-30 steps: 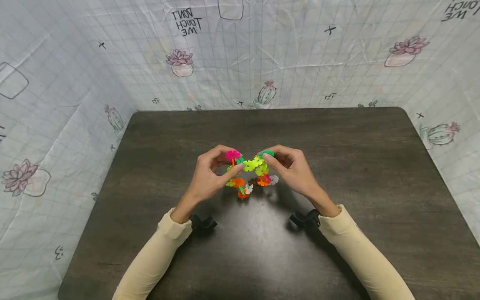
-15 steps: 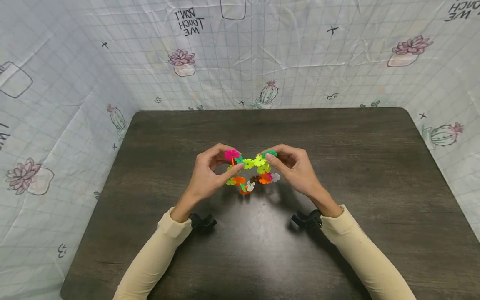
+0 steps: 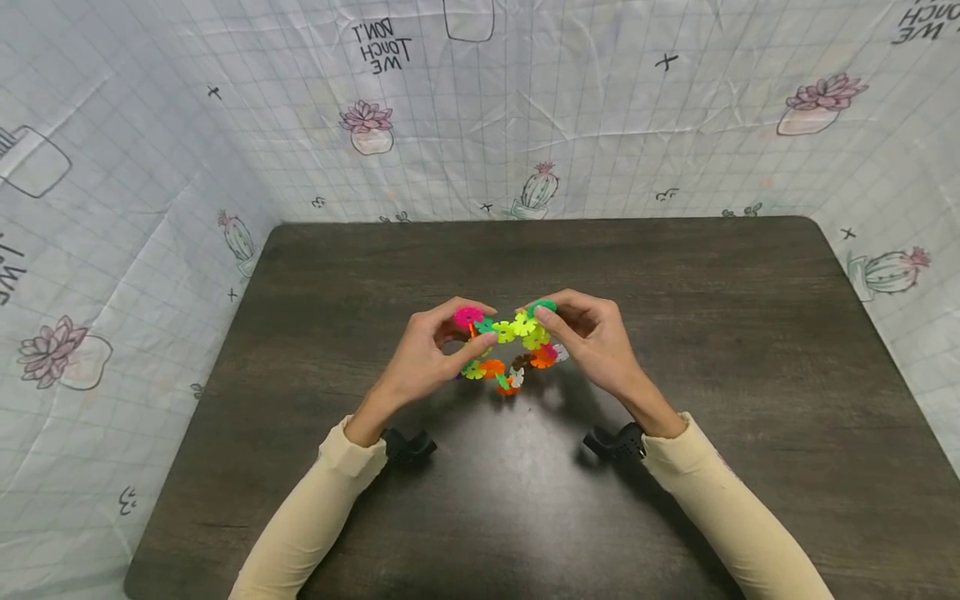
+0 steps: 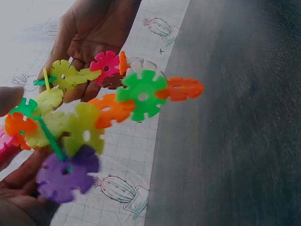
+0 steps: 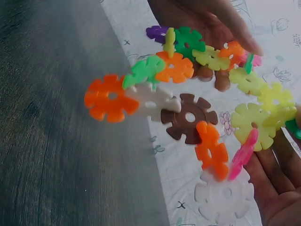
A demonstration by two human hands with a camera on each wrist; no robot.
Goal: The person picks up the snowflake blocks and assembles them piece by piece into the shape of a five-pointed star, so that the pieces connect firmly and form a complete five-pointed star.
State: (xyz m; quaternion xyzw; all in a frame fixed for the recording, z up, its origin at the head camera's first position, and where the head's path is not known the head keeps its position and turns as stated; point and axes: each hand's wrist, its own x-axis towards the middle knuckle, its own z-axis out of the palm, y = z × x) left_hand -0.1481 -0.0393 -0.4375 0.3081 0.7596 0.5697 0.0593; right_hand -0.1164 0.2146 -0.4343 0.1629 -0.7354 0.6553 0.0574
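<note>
My left hand (image 3: 426,354) and right hand (image 3: 596,340) hold up a closed ring of interlocking flower-shaped discs above the table. The left thumb and fingers pinch the teal disc (image 3: 484,323) and its yellow neighbour, near a pink disc (image 3: 468,317). On the other side, the right thumb and fingers pinch a green disc (image 3: 542,308) beside yellow ones. The lower part of the ring hangs free, with a brown disc (image 5: 189,116), a white disc (image 5: 224,195) and an orange disc (image 5: 111,98). A purple disc (image 4: 69,174) dangles at the left hand's side.
Beneath the hands lies a dark wood-grain table (image 3: 480,517). A pale cloth (image 3: 600,108) printed with cacti and grid lines hangs behind it and at both sides. Black straps (image 3: 408,447) sit at both wrists, below cream sleeves.
The left hand has shifted a little to the right, nearer the right hand. The hanging part of the ring has swung rightward with it. Both hands keep their hold.
</note>
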